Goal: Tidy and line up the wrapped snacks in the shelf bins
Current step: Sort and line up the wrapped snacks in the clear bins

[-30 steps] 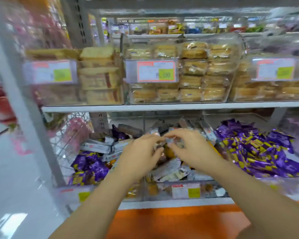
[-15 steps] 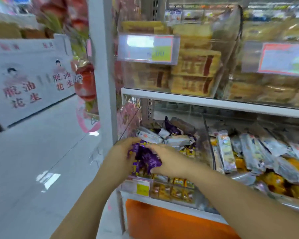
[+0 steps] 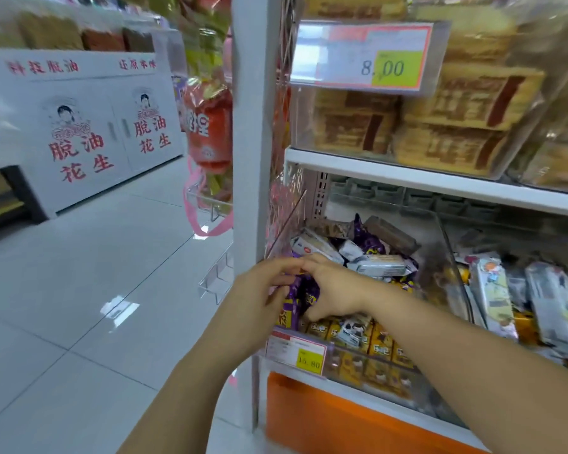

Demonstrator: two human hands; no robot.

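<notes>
I am working in the leftmost bin [image 3: 368, 367] of the lower shelf, beside the grey post [image 3: 250, 158]. My left hand [image 3: 259, 290] and right hand [image 3: 335, 290] are closing from both sides on a small bunch of purple snacks [image 3: 304, 291]. The fingers of both hands are curling round the bunch and the fingertips are nearly meeting over it. I think I am holding it this way to keep the slippery wrappers together as one bunch.

The bunch is sitting at the front left corner of this bin, just above the yellow packs [image 3: 381, 339] standing in a row behind the price tag [image 3: 295, 350]. The white bars [image 3: 377, 265] are lying loose behind my hands, so in my judgement this bin is not yet sorted. The purple ones probably belong somewhere else.

Compared with one second ago, my hands are no longer picking in the middle bin with the mixed wrappers; they have moved to this left bin. Since half a second ago the grip on the purple bunch is nearly the same. Only the view has come nearer and turned a little left.
</notes>
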